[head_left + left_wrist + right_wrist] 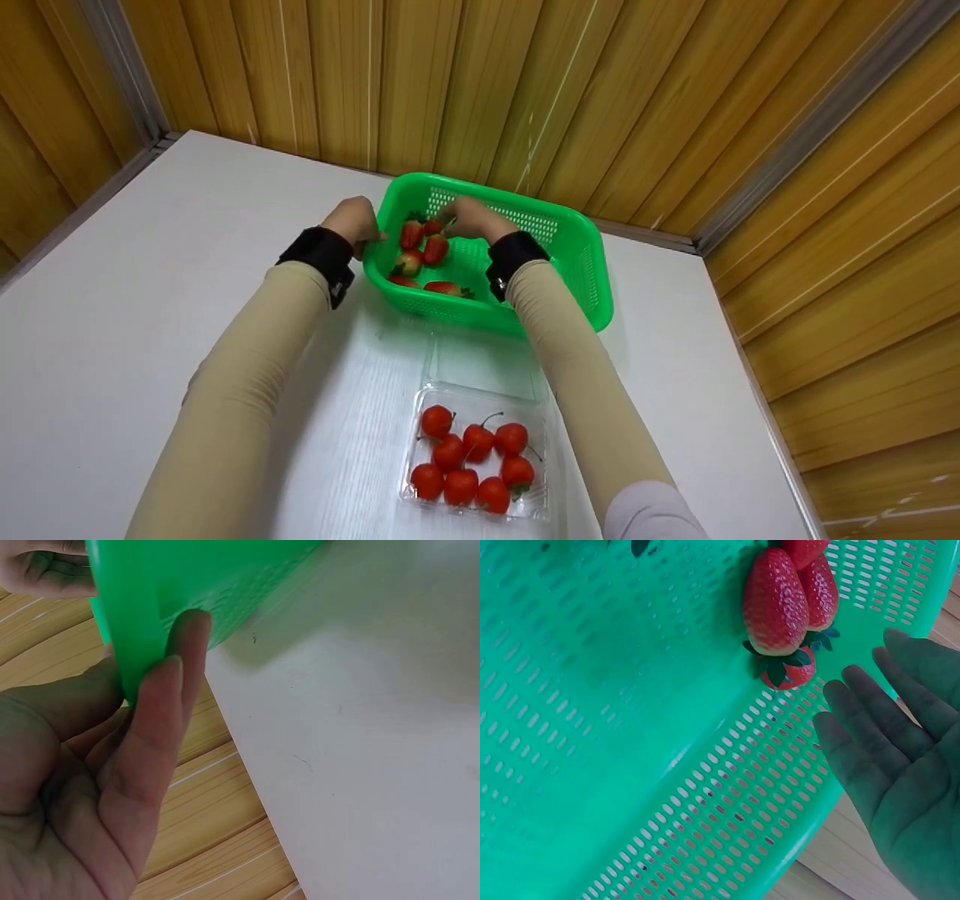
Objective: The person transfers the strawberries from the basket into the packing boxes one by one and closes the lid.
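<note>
A green plastic basket (600,300) with slotted walls stands on the white table. My left hand (352,221) grips its left rim, thumb on one side and fingers on the other, as the left wrist view shows. My right hand (476,219) reaches over the far part of the basket. Its fingers (874,712) are stretched and hold nothing in the right wrist view. Several strawberries (436,249) lie in the basket's left part. In the right wrist view a strawberry (774,604) lies clustered with others, just apart from the fingertips.
Nearer the front, an opened clear plastic box (544,480) holds several red, cherry-like fruits (460,486) with thin stems. Its lid lies toward the basket. Wood-patterned walls (420,82) border the white table (150,262) at the back and sides.
</note>
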`<act>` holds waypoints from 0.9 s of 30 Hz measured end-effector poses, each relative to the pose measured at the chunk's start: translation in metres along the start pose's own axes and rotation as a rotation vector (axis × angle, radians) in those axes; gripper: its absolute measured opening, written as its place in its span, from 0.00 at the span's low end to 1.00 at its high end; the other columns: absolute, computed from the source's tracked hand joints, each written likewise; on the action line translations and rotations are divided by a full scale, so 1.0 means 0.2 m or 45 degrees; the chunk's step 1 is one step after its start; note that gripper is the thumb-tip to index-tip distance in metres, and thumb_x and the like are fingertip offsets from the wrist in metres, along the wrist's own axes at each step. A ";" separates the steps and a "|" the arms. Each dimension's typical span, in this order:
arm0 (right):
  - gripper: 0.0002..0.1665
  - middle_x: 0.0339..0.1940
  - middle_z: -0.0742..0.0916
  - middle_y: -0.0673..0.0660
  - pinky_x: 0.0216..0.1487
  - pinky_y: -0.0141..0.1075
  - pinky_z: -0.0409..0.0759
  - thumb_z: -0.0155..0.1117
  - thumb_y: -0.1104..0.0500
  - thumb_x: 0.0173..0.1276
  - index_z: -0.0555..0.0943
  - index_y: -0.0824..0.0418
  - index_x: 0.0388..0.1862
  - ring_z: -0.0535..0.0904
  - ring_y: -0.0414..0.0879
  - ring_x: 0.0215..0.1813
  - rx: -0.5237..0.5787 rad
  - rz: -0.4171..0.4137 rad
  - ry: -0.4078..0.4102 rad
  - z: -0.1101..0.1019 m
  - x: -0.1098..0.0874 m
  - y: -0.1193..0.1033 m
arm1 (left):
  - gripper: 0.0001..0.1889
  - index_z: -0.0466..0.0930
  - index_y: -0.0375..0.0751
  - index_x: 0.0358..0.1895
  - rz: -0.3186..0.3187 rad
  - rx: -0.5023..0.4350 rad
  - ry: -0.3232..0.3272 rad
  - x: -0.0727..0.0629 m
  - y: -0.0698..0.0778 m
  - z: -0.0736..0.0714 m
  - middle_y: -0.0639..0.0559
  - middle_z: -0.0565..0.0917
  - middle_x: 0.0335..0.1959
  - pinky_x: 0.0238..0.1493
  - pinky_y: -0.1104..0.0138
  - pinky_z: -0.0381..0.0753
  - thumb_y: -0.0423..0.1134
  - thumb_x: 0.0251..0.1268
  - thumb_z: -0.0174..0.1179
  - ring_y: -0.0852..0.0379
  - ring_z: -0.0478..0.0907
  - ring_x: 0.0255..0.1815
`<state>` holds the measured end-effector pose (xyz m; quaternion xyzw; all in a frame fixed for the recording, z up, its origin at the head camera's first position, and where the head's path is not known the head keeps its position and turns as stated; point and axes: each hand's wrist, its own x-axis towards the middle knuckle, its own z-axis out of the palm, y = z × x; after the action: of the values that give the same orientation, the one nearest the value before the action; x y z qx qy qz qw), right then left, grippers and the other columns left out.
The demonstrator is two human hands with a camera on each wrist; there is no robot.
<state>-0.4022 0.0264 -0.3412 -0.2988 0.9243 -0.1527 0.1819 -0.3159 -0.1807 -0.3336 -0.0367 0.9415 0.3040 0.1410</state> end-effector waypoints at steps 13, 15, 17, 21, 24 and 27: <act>0.22 0.66 0.83 0.66 0.72 0.47 0.77 0.60 0.65 0.75 0.79 0.68 0.66 0.77 0.59 0.71 0.001 0.038 -0.014 0.07 0.02 0.02 | 0.18 0.81 0.17 0.52 -0.048 0.055 -0.002 0.00 0.02 0.01 0.43 0.82 0.20 0.18 0.76 0.76 0.36 0.74 0.61 0.61 0.74 0.13; 0.23 0.66 0.84 0.66 0.73 0.47 0.77 0.61 0.65 0.74 0.79 0.68 0.66 0.78 0.59 0.70 -0.004 0.026 -0.003 0.09 0.03 0.01 | 0.19 0.81 0.18 0.53 -0.056 0.053 -0.005 0.00 0.02 0.01 0.35 0.87 0.29 0.18 0.76 0.77 0.36 0.74 0.61 0.61 0.75 0.13; 0.23 0.66 0.84 0.66 0.72 0.47 0.77 0.61 0.66 0.74 0.79 0.68 0.66 0.78 0.58 0.70 0.008 0.017 0.000 0.10 0.03 0.01 | 0.19 0.81 0.18 0.53 -0.055 0.049 0.002 0.00 0.02 0.01 0.29 0.88 0.40 0.18 0.76 0.77 0.36 0.74 0.61 0.54 0.81 0.17; 0.23 0.66 0.84 0.65 0.70 0.46 0.78 0.63 0.67 0.72 0.80 0.67 0.65 0.79 0.58 0.67 -0.001 0.017 0.004 0.13 0.05 0.01 | 0.18 0.81 0.18 0.53 -0.035 0.055 0.034 0.01 0.02 0.03 0.26 0.87 0.49 0.16 0.76 0.76 0.34 0.73 0.62 0.52 0.82 0.18; 0.23 0.65 0.85 0.64 0.67 0.46 0.80 0.65 0.65 0.71 0.81 0.66 0.64 0.80 0.57 0.64 -0.021 0.036 -0.001 0.16 0.05 0.03 | 0.18 0.81 0.18 0.53 -0.035 0.050 0.039 0.01 0.02 0.04 0.26 0.87 0.49 0.15 0.76 0.75 0.34 0.72 0.63 0.59 0.76 0.14; 0.24 0.65 0.85 0.64 0.68 0.46 0.80 0.68 0.62 0.71 0.81 0.67 0.64 0.81 0.57 0.65 -0.024 0.067 -0.002 0.19 0.05 0.04 | 0.18 0.81 0.17 0.53 -0.037 0.064 0.032 0.00 0.02 0.05 0.26 0.87 0.49 0.16 0.77 0.75 0.34 0.72 0.63 0.61 0.73 0.14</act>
<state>-0.3973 0.0196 -0.3795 -0.2764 0.9330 -0.1389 0.1838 -0.3150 -0.1713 -0.3384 -0.0505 0.9499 0.2777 0.1345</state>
